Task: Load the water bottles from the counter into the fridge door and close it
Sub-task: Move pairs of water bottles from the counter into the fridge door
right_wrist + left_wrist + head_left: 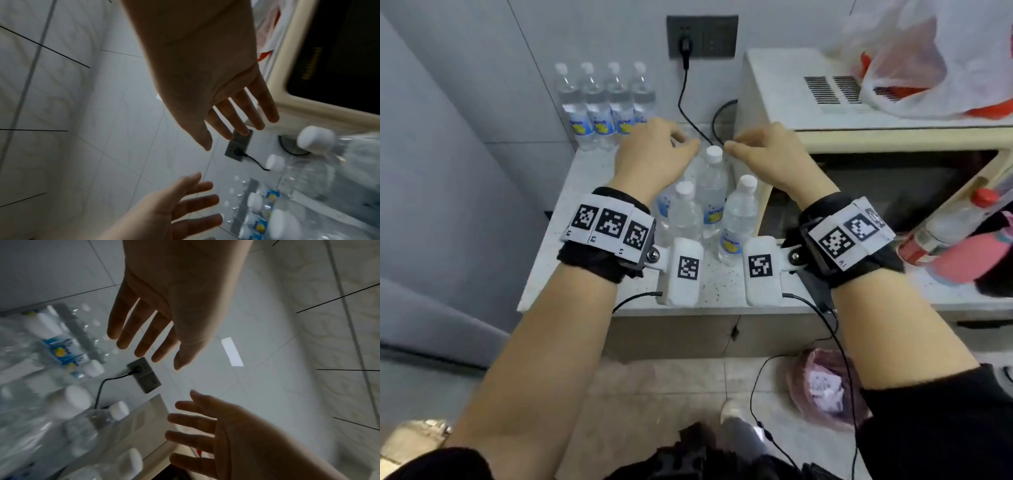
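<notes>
Several clear water bottles with white caps and blue-yellow labels stand in a row (602, 102) against the back wall on the pale counter (571, 267). A nearer cluster of the same bottles (710, 192) stands mid-counter, blurred in the left wrist view (69, 397) and the right wrist view (314, 139). My left hand (674, 144) hovers over the cluster's left side and my right hand (743, 147) over its right side. The fingers of both are spread and hold nothing, as the left wrist view (144, 340) and right wrist view (236, 126) show. No fridge door is identifiable.
A cream microwave (859, 137) stands right of the bottles with a white plastic bag (928, 61) on top. A black cable hangs from the wall socket (702, 36) down behind the cluster. A red-capped bottle (945, 233) lies at the right. A grey panel (448, 171) borders the counter's left.
</notes>
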Tool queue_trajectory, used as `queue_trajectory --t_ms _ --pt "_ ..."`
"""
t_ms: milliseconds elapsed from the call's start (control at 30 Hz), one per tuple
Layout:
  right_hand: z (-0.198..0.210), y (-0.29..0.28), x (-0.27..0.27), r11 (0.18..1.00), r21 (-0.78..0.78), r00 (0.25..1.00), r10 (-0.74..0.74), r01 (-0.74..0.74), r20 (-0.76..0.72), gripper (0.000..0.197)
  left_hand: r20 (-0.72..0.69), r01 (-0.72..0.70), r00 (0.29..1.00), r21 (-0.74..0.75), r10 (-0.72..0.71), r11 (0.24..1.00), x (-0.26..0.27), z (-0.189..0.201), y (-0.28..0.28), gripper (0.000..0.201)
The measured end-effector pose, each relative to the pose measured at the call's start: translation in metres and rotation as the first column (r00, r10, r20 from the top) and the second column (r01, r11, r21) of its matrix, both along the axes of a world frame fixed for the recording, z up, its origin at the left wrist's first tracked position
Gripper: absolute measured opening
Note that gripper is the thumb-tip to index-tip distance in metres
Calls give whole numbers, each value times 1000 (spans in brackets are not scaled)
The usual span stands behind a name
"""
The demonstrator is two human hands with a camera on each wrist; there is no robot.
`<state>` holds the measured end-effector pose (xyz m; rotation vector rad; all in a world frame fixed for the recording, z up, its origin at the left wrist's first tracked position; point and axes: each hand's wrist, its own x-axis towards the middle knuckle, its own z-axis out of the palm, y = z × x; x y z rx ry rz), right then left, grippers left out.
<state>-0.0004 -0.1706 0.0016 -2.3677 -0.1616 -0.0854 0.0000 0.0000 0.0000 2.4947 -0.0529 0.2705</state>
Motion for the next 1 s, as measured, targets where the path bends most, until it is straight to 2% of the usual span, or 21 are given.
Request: queue_trajectory --t_ms 133,233,333,433,600,733,867,1000 --pt "-28 -8 8 995 82 992 -55 65 -118 39 -160 -26 987 14 27 1000 12 -34 1 35" --pt "-44 -15 13 987 103 985 -110 124 -134 38 -226 -41 973 13 43 999 14 -56 -6 41" --pt "-57 -23 20 980 117 980 -142 159 -138 30 -208 -91 975 -44 80 995 15 -72 -10 33" --pt "-67 -25 22 985 132 983 -92 114 -161 23 -167 -158 977 -131 135 979 16 -82 -12 29" --pt "-78 -27 23 987 148 992 -41 60 -123 30 -191 -277 954 -249 233 928 12 -90 -17 32" --pt "-87 -22 20 982 186 993 48 -27 -110 30 -170 -320 944 -281 282 905 4 -90 -24 31" --pt "-90 -17 12 981 184 996 67 -55 -58 26 -137 -351 936 -296 324 889 -13 -89 -26 32" --pt "-87 -13 -2 979 184 992 99 -83 -83 24 -135 -381 925 -324 356 866 -39 -84 -22 28"
